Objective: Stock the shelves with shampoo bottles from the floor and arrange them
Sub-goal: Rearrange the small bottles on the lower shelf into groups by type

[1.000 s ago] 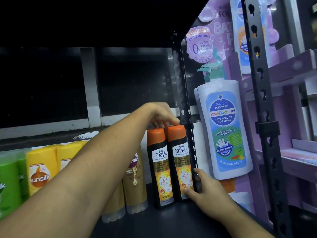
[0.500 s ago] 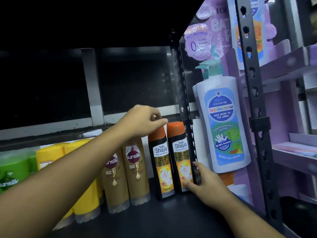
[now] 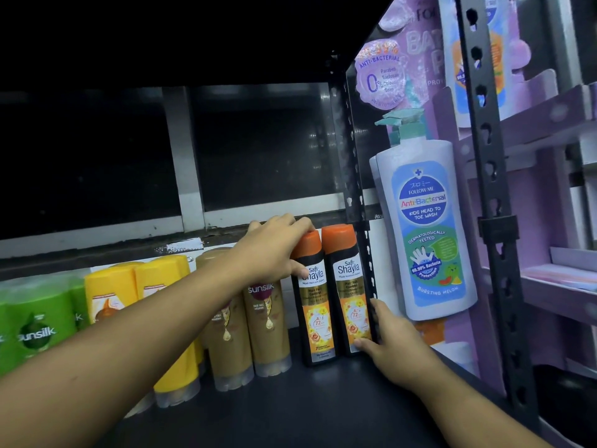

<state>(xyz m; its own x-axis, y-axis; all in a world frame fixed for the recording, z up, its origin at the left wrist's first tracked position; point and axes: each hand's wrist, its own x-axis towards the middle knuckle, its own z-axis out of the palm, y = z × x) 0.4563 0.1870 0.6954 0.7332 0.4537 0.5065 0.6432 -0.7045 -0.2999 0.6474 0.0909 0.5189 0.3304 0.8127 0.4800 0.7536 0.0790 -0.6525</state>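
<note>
**Far-right end of row: squaring the last two bottles**

Shelf point(image 3: 323, 402) carries a row: green Sunsilk bottles point(image 3: 38, 318), yellow Sunsilk bottles point(image 3: 158, 276), brown Sunsilk bottles point(image 3: 268, 321), all upright.

Left hand point(image 3: 274, 250) is curled over the shoulder of the left Shayla bottle point(image 3: 315, 315), thumb on its label. Right hand point(image 3: 397, 344) is fairly flat, thumb and straight fingers braced low on the right Shayla bottle point(image 3: 347, 286), beside the rack upright point(image 3: 350, 176).

Judgement: stocking well along, arranging in hand. The floor is not in view, so the remaining stock is unknown.
</note>
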